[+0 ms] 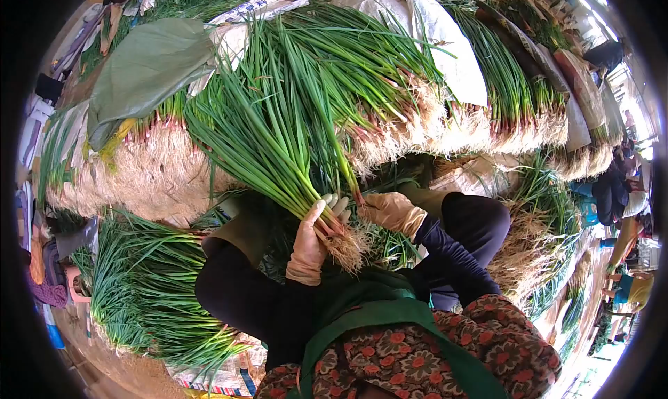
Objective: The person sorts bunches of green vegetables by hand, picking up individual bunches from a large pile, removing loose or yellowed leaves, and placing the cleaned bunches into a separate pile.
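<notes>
Gloved in pale tan, my left hand (pixel 310 244) is wrapped round a bunch of green onions (pixel 285 180), just above its whitish roots. The leaves fan out up and to the left, and the roots hang over my lap. Close on its right, my right hand (pixel 394 213), in a matching glove, has its fingers closed on the root end of a thin green onion stalk (pixel 346 168). That stalk's leaves run up beside the bunch. Some fingertips are hidden by the stems and roots.
Piled green onions (pixel 163 159) lie across the front, partly under a green sheet (pixel 149 65) and a white sheet (pixel 452 44). More onions (pixel 160 281) lie at lower left. Root ends (pixel 522 253) show beside my right knee. Other people (pixel 612 190) are at the far right.
</notes>
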Motion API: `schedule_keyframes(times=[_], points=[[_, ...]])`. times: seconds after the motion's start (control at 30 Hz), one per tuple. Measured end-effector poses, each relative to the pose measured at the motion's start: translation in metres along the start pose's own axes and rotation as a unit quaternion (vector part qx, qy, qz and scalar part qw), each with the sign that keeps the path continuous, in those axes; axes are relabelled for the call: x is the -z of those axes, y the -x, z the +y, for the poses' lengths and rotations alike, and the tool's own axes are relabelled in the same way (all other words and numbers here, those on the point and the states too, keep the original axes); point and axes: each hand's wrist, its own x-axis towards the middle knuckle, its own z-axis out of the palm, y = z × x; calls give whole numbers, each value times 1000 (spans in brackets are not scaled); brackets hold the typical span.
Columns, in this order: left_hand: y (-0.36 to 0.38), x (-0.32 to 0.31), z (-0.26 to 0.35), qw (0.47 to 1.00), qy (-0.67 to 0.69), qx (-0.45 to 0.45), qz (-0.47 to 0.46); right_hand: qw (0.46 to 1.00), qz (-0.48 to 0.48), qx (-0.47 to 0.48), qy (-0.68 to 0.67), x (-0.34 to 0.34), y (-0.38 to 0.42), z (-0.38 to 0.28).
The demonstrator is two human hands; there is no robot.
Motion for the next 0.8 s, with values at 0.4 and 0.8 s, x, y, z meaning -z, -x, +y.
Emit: schedule_keyframes(times=[0.4,0.8], points=[[-4,20,0,999,-23,-1,-26,880,109,-300,353,44,-25,62],[9,6,-2,999,28,15,26,748,28,-207,-631,-40,-80,-38]])
